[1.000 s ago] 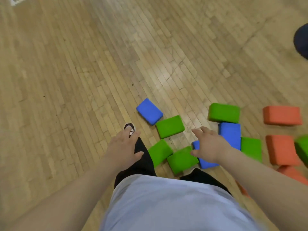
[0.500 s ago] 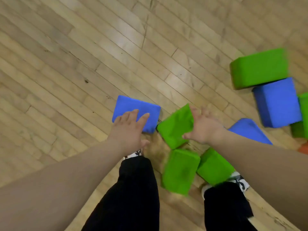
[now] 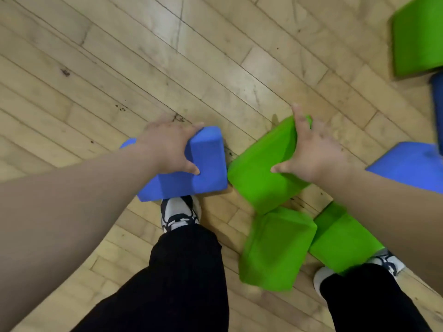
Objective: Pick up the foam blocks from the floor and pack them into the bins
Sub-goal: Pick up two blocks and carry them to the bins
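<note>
Foam blocks lie scattered on the wooden floor (image 3: pixel 119 68), all plain bricks with matte, slightly rounded edges and no label or writing that can be read. The left hand (image 3: pixel 167 147) has its grip closed around a blue block (image 3: pixel 206 164), fingers over the far edge and thumb pressed on the near top face; the block sits tilted just above the toe of the left shoe (image 3: pixel 179 214). Whether it has left the floor cannot be told. The right hand (image 3: pixel 311 154) holds a green block (image 3: pixel 259 178), fingers stretched along its far right edge and thumb spread across the top; this block is also tilted, its near corner almost touching the blue one. Just below it lie two more green blocks, one blurred (image 3: pixel 275 250) and one beside the right shoe (image 3: pixel 388 262) at (image 3: pixel 340 240). Another blue block (image 3: pixel 407 166) shows behind the right forearm, and a further green block (image 3: pixel 419 37) sits at the upper right edge. Black trousers (image 3: pixel 187 271) cover both legs.
</note>
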Tool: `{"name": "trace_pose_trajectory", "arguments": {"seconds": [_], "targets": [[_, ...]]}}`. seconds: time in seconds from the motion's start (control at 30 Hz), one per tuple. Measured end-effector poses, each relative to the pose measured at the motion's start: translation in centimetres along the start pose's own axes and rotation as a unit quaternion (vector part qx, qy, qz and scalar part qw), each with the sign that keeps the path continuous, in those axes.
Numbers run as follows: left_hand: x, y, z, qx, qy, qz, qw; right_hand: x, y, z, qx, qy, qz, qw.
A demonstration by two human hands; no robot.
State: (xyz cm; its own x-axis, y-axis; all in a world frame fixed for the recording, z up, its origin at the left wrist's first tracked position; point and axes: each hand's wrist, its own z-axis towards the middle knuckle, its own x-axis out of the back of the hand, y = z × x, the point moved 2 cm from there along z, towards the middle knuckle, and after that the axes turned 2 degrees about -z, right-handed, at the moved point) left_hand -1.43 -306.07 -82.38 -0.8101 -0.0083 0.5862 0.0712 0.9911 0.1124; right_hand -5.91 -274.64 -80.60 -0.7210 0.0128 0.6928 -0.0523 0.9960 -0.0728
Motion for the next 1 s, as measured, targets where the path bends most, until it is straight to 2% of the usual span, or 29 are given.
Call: {"name": "trace_pose_trajectory", "arguments": {"seconds": [0.1,0.23,0.37,0.43,0.5,0.63,0.73,0.87,1.0], "targets": [[0.1,-0.8,-3.1,-0.009,0.008,-0.015,1.0,1.4,1.1,-2.1,-0.009,0.019,0.039,0.999],[-1.3,1.1,-7.9,0.025,-0.012,-0.016,0.999,1.4,0.9,-6.0,0.007,-0.021,0.092,0.995],[0.2,7.1,-14.9,0.085,-0.006,-0.082,0.993,2.4,0.0,-13.6,0.01,-0.02,0.224,0.974],[2.9,11.4,-19.1,0.105,0.012,-0.089,0.99,4.1,1.6,-18.7,-0.021,0.013,0.242,0.97],[6.7,16.6,-23.2,0.089,0.021,-0.079,0.993,6.6,4.7,-24.4,-0.061,0.037,0.248,0.966],[16.5,30.8,-30.1,-0.016,0.037,0.013,0.999,13.2,14.4,-36.9,-0.131,0.072,0.264,0.953],[24.0,44.4,-34.9,-0.12,0.053,0.115,0.985,18.1,23.6,-46.7,-0.199,0.141,0.306,0.92],[31.2,62.2,-41.6,-0.262,0.09,0.239,0.931,22.8,35.8,-60.2,-0.288,0.16,0.35,0.877],[33.5,77.3,-48.1,-0.387,0.103,0.3,0.866,24.6,44.9,-73.4,-0.356,0.166,0.407,0.825]]}}
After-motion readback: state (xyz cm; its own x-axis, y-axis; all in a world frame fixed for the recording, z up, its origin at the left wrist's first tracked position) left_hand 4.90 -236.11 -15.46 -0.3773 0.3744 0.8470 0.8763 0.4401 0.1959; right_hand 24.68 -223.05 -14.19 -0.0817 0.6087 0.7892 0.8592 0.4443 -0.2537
